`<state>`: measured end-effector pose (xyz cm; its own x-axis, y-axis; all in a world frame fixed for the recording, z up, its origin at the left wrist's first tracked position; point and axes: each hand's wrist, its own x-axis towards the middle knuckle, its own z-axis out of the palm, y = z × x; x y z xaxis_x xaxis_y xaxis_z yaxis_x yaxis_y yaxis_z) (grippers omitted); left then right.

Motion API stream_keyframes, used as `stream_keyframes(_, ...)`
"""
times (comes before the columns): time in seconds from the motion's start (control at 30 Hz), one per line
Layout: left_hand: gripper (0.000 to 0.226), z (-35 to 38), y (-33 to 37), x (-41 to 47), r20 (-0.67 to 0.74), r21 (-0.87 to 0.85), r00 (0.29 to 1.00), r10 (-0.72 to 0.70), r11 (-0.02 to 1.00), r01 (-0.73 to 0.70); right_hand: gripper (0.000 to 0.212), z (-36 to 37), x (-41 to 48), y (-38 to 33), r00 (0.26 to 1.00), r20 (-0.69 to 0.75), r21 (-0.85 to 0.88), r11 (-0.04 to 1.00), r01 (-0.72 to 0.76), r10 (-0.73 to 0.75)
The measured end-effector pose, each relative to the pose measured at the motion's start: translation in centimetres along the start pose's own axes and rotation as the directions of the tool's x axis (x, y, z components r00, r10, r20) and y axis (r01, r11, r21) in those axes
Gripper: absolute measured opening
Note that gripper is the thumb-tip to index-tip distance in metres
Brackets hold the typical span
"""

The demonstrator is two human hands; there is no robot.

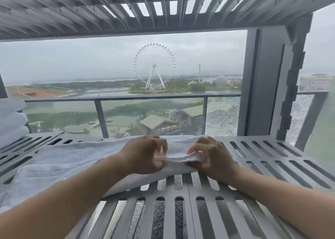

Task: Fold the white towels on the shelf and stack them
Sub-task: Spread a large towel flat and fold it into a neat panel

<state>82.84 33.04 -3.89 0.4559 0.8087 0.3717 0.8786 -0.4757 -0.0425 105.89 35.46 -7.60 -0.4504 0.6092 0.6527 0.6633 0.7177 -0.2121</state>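
A white towel point(72, 159) lies spread across the grey slatted shelf point(272, 159), running from the centre out to the left front edge. My left hand point(145, 153) and my right hand point(212, 155) sit close together at the towel's right end. Both pinch the same raised edge of the cloth between thumb and fingers, a short strip stretched between them. A stack of folded white towels point(11, 122) stands at the far left of the shelf, partly cut off by the frame.
Another slatted shelf point(163, 7) hangs close overhead. A grey upright post point(262, 83) stands at the back right. Behind the shelf are a window and a balcony railing point(126, 98). The shelf's right half holds nothing.
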Motion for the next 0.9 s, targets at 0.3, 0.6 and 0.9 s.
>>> stream_keyframes(0.3,0.013,4.8,3.4,1.9,-0.196,-0.306,0.979,-0.06,0.952,-0.003,0.031,-0.4,-0.5,0.0,0.999,-0.044,0.071,0.997,0.001,0.003)
stream_keyframes(0.6,0.029,4.6,3.7,1.5,-0.198,-0.274,0.98,-0.034,0.961,-0.022,0.03,-1.6,-1.9,0.2,0.994,-0.071,0.078,0.994,-0.074,0.08)
stream_keyframes(0.9,0.032,4.4,3.8,1.0,-0.21,-0.284,0.978,-0.016,0.958,-0.045,0.017,-1.6,-1.9,0.2,0.995,-0.069,0.16,0.985,-0.059,0.071)
